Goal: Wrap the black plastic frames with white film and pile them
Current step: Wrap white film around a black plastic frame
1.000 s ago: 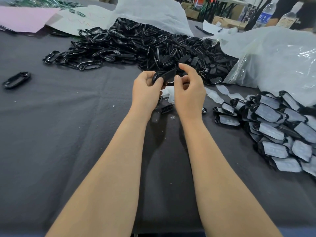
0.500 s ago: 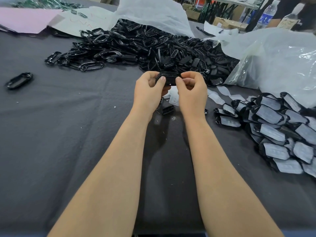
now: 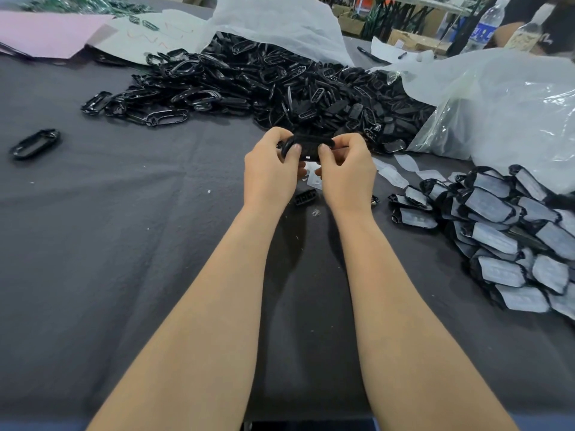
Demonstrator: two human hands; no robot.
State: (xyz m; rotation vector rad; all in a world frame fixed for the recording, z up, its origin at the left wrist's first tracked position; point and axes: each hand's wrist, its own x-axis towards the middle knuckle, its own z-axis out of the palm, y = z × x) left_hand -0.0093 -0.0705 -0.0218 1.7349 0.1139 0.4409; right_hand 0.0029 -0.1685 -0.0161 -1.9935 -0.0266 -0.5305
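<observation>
A black plastic frame is held level above the table's middle, between both hands. My left hand grips its left end with the thumb on top. My right hand grips its right end the same way. Behind them spreads a big heap of bare black frames. To the right lies a pile of frames wrapped in white film. Loose white film pieces lie between the hands and that pile, partly hidden by my right hand.
A dark grey cloth covers the table. One small black part lies under my hands; a single frame sits far left. Clear plastic bags bulk at back right, pink and white sheets at back left, bottles beyond.
The frame was tilted with my right fingers above it; now it lies level, both thumbs on top, and the hands have dropped slightly toward me.
</observation>
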